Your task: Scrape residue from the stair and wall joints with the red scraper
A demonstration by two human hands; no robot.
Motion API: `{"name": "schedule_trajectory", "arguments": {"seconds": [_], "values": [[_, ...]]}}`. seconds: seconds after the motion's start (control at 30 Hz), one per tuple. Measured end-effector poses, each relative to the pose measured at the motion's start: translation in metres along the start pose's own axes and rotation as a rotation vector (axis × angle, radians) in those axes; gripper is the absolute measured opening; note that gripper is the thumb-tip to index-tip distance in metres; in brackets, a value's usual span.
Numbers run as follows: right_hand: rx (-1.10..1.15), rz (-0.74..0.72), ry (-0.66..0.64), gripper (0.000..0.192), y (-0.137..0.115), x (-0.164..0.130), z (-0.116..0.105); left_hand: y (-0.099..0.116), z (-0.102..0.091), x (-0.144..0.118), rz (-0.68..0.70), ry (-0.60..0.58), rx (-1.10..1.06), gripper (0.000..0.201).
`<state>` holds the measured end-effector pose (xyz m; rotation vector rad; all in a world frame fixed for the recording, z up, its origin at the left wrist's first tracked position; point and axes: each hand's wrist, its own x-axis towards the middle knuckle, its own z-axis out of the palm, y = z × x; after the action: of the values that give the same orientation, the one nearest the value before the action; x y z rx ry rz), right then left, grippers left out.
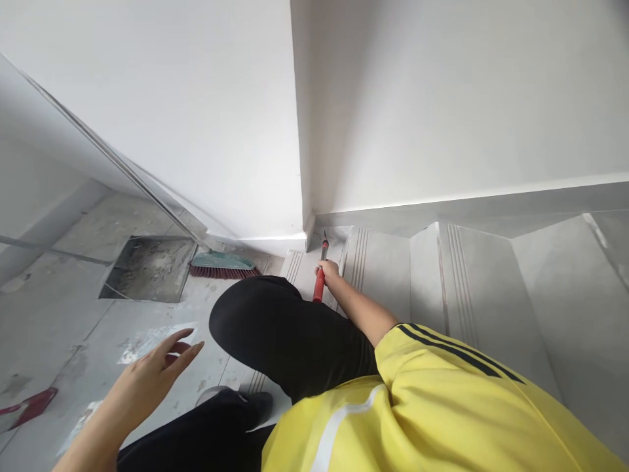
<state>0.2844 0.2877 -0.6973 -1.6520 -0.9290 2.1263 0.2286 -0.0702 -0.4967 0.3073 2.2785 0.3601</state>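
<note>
A: Right hand [328,269]?
B: Closed around the red-handled tool [320,278], tip in the wall corner at twelve o'clock.
A: Left hand [156,368]?
B: Spread open, empty, over bare floor [54,328] at eight o'clock; broom [223,265] beyond.

The red-handled tool [320,275] is standing nearly upright, its dark narrow tip pointing at the corner where the stair tread is meeting the white wall, above a black-clad knee.

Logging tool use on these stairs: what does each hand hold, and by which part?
The right hand grips a red-handled tool around its handle. The left hand is open, holding nothing.
</note>
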Motion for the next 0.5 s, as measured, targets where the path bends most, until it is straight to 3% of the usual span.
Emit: {"name": "schedule_trajectory", "arguments": {"seconds": [0.33,0.5], "values": [[-0.219,-0.147,0.018,0.021,-0.010,0.000,-0.009,0.002,0.001,0.003,0.013,-0.008,0.033,0.069],[-0.089,0.075,-0.080,0.021,-0.023,-0.001,-0.018,0.004,0.000,-0.002,0.014,0.016,0.034,0.067]]}}
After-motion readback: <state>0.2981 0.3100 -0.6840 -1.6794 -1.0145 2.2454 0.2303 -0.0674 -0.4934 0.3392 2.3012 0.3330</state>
